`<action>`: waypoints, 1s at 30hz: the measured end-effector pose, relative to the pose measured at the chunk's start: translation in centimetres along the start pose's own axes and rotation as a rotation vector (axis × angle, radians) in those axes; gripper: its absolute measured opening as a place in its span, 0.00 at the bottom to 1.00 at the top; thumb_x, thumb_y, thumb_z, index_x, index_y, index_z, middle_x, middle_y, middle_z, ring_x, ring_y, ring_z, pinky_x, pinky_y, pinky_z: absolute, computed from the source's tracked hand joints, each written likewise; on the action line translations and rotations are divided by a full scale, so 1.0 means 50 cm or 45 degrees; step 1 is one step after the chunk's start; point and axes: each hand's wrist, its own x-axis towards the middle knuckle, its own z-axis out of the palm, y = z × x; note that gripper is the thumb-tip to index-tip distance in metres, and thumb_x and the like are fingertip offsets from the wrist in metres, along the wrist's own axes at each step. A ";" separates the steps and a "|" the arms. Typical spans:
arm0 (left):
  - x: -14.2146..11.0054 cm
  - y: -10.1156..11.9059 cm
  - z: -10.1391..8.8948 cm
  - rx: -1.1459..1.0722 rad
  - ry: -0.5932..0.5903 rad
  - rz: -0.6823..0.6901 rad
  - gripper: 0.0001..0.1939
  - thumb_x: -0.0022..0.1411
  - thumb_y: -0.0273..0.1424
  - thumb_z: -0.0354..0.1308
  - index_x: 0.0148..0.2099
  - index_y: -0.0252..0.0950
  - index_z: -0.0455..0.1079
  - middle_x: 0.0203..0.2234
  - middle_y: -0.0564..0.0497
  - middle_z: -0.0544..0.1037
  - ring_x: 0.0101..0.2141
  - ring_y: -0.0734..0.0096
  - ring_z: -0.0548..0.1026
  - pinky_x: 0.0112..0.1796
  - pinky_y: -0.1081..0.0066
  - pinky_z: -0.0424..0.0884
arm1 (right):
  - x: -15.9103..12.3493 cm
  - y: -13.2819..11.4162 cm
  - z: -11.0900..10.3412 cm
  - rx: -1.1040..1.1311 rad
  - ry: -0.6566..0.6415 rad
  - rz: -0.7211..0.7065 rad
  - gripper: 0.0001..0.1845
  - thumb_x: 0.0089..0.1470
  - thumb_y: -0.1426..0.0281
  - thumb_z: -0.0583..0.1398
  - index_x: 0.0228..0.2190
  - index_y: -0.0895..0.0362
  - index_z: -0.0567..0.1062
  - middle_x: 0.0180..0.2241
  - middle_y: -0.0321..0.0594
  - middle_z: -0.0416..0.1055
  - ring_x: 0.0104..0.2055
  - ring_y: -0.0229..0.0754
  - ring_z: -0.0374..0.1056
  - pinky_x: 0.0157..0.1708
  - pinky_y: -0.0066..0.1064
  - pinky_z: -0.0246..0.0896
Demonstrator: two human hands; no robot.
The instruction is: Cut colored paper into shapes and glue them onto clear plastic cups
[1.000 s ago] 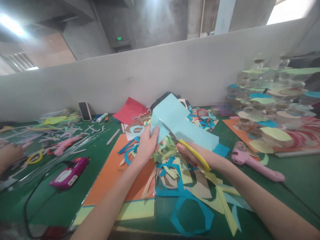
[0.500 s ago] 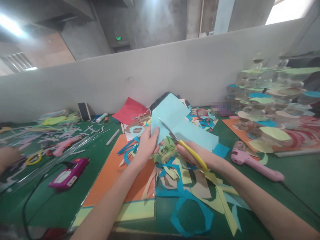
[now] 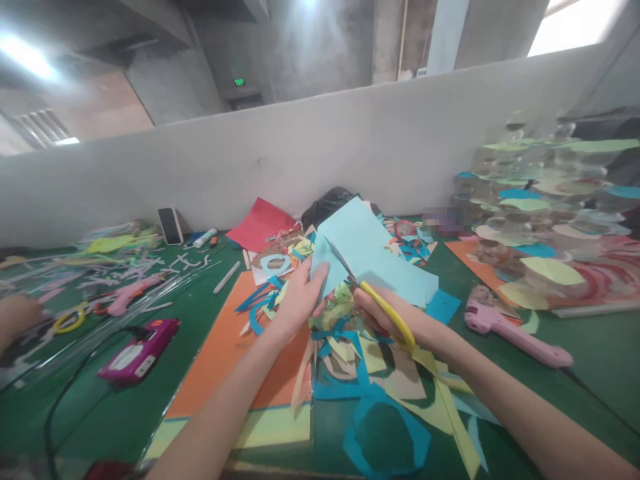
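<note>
Mid-frame, our left hand (image 3: pixel 301 293) pinches light blue paper (image 3: pixel 357 233) and our right hand (image 3: pixel 371 311) grips yellow scissors (image 3: pixel 371 291); the cut looks started, not finished.

Scraps (image 3: pixel 373 350) below the held sheet (image 3: pixel 361 243), phone (image 3: pixel 171 226) left, glue gun (image 3: pixel 523 340) right.

Lt-blue paper (image 3: pixel 361 230) tilted, yel-handled scissors (image 3: pixel 372 293) across it.

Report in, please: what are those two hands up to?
Left hand gripping light-blue paper. Right hand holding yellow-handled scissors, blade over the paper. Paper scraps piled beneath.
</note>
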 end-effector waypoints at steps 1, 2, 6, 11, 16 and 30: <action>-0.001 0.001 0.000 -0.005 -0.019 -0.010 0.12 0.67 0.42 0.51 0.38 0.39 0.59 0.15 0.61 0.69 0.08 0.84 0.56 0.11 0.81 0.52 | -0.004 -0.004 0.000 -0.007 0.005 -0.015 0.27 0.60 0.42 0.43 0.26 0.52 0.58 0.22 0.31 0.57 0.24 0.37 0.52 0.26 0.33 0.54; -0.002 0.002 0.000 -0.010 -0.041 -0.021 0.11 0.67 0.42 0.51 0.38 0.39 0.59 0.15 0.61 0.69 0.07 0.84 0.56 0.11 0.81 0.52 | -0.007 -0.007 -0.001 -0.015 0.017 -0.026 0.26 0.60 0.43 0.44 0.27 0.52 0.57 0.23 0.31 0.56 0.24 0.38 0.52 0.27 0.33 0.55; -0.006 0.011 -0.001 -0.015 -0.109 -0.062 0.12 0.66 0.42 0.51 0.39 0.39 0.58 0.15 0.61 0.69 0.07 0.83 0.56 0.10 0.81 0.51 | -0.008 -0.013 -0.002 -0.030 0.062 -0.020 0.24 0.60 0.46 0.47 0.27 0.52 0.56 0.25 0.31 0.55 0.26 0.38 0.51 0.28 0.33 0.55; -0.008 0.019 -0.004 0.017 -0.121 -0.085 0.12 0.66 0.42 0.52 0.37 0.39 0.58 0.15 0.61 0.69 0.08 0.84 0.56 0.10 0.81 0.51 | 0.007 -0.003 0.003 -0.095 0.114 0.052 0.28 0.59 0.44 0.45 0.22 0.53 0.58 0.19 0.31 0.56 0.22 0.37 0.52 0.25 0.31 0.51; 0.000 0.006 -0.007 -0.038 -0.099 -0.127 0.13 0.67 0.44 0.49 0.38 0.40 0.57 0.14 0.61 0.69 0.07 0.83 0.56 0.10 0.81 0.50 | 0.009 -0.005 0.008 -0.132 0.223 0.122 0.32 0.57 0.41 0.45 0.18 0.53 0.54 0.15 0.31 0.56 0.20 0.37 0.53 0.23 0.31 0.46; -0.009 0.000 0.001 0.270 -0.049 -0.072 0.55 0.48 0.42 0.69 0.68 0.42 0.39 0.47 0.42 0.74 0.35 0.63 0.78 0.33 0.67 0.75 | 0.010 -0.002 0.006 0.050 0.239 0.249 0.37 0.58 0.40 0.44 0.11 0.52 0.55 0.07 0.34 0.57 0.13 0.36 0.56 0.21 0.30 0.54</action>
